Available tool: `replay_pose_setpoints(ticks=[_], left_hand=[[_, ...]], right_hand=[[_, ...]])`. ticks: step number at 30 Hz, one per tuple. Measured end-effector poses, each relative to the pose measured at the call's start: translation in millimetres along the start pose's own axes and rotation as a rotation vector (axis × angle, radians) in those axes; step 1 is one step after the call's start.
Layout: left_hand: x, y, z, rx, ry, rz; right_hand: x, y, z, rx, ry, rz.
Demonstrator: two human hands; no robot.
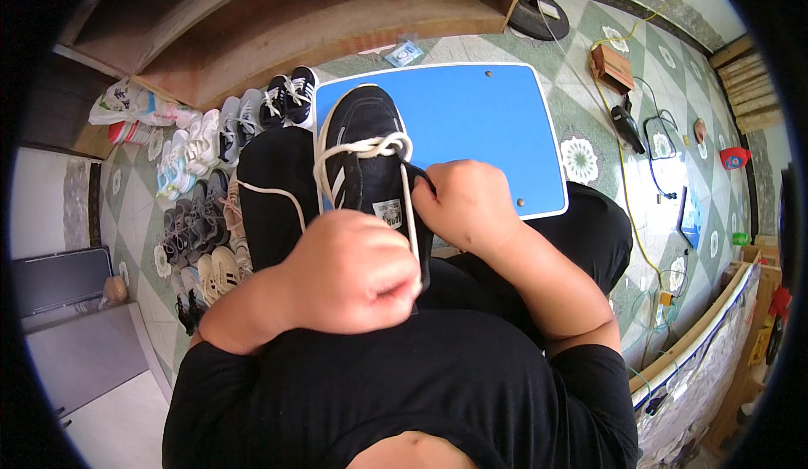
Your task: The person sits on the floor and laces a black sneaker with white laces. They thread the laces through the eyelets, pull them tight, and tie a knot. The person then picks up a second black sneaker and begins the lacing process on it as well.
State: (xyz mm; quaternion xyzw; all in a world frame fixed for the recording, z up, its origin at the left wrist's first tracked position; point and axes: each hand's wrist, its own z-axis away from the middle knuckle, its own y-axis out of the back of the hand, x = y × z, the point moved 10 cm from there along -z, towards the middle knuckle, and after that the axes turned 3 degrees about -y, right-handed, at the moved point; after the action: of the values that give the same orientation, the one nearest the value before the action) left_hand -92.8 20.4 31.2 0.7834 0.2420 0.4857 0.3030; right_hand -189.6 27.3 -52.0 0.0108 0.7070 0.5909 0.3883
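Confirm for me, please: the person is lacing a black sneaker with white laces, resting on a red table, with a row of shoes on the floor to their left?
Not quite: the table is blue, not red, as the head view shows. The rest holds: the black sneaker with white laces rests on it, both the left hand and right hand grip the laces, and a row of shoes lines the floor to the person's left.

- A lived-in home room, doubling as storage.
- Patterned green floor tiles (589, 107).
- A row of worn shoes (206, 191) lines the floor beside a wooden staircase (295, 14).
- Cables (627, 174), a cardboard box (612, 65), a fan base (539, 18).
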Motion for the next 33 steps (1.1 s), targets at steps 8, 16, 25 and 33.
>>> replay_pose_setpoints(ticks=[8, 16, 25, 33], left_hand=[[33.5, -27.7, 7.0, -0.191, -0.155, 0.398], [34.4, -21.5, 6.9, -0.128, -0.167, 0.282], [-103.9, 61.3, 72.8, 0.450, 0.496, 0.141], [-209.5, 101.0, 209.7, 0.252, 1.379, -0.764]], right_hand=[[-3.5, 1.4, 2.5, 0.049, 0.005, 0.027], [-7.2, 17.6, 6.9, 0.077, 0.110, -0.044], [32.2, 51.1, -4.0, 0.136, -0.067, 0.089], [32.0, 64.0, -2.3, 0.234, -0.126, 0.067]])
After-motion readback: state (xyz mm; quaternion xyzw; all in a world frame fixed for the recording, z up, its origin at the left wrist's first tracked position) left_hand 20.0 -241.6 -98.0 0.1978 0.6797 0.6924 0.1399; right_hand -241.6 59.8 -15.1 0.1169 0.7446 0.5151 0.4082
